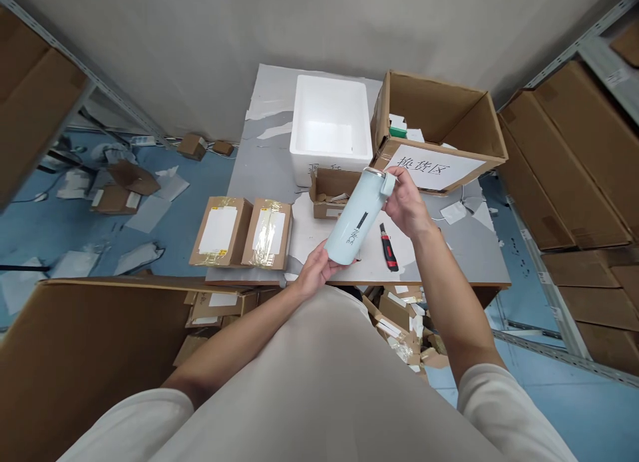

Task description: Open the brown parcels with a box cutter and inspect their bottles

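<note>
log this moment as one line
left hand: holding bottle near base | right hand: at bottle's top | bottle: tilted | utility knife: on table

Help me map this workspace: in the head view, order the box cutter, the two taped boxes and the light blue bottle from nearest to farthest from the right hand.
1. Light blue bottle: cap end in the right hand.
2. Box cutter: on the table, below the hand in view.
3. Right taped box: well to the left.
4. Left taped box: farthest left.
</note>
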{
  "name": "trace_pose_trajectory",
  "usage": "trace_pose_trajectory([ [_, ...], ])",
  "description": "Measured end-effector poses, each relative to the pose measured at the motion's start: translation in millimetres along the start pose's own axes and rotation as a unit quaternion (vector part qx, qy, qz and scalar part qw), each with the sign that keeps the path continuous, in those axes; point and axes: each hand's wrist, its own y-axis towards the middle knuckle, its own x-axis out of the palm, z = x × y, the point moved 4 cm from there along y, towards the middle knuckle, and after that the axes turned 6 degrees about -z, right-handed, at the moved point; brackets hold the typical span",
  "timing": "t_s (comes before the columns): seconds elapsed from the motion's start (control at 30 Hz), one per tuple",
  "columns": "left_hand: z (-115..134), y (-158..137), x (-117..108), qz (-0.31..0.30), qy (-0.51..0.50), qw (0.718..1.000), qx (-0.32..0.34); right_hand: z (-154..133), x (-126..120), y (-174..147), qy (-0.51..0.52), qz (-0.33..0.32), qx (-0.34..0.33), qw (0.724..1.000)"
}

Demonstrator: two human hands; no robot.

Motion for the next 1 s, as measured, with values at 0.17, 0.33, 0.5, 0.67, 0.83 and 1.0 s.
trace_pose_trajectory([
  [0.17,2.1,-5.4,-0.8,0.041,-0.007,0.999,0.014,2.6,9.7,3.4,0.08,0.012,-0.022,0.996],
  [0.33,1.2,-9.0,-6.5,0.057,0.03,0.997,0.031,17.3,16.5,7.4,0.107,0.039,-0.008,0.993],
  [0.5,1.7,-9.9,-7.2,0.067,-0.014,0.997,0.018,12.2,13.2,2.9,0.105,0.023,-0.024,0.994],
  [0.67,0.3,-7.8,-4.3,0.049,-0.053,0.996,-0.053,1.6,13.7,-2.9,0.111,-0.007,-0.041,0.993],
  [0.83,0.6,-6.0,-10.3,0.072,-0.038,0.996,-0.022,11.8,14.3,-0.6,0.101,0.037,-0.033,0.994],
  [1.0,2.3,-7.5,-9.9,0.075,0.003,0.997,-0.006,19.4,9.8,-0.3,0.098,0.056,-0.035,0.993],
])
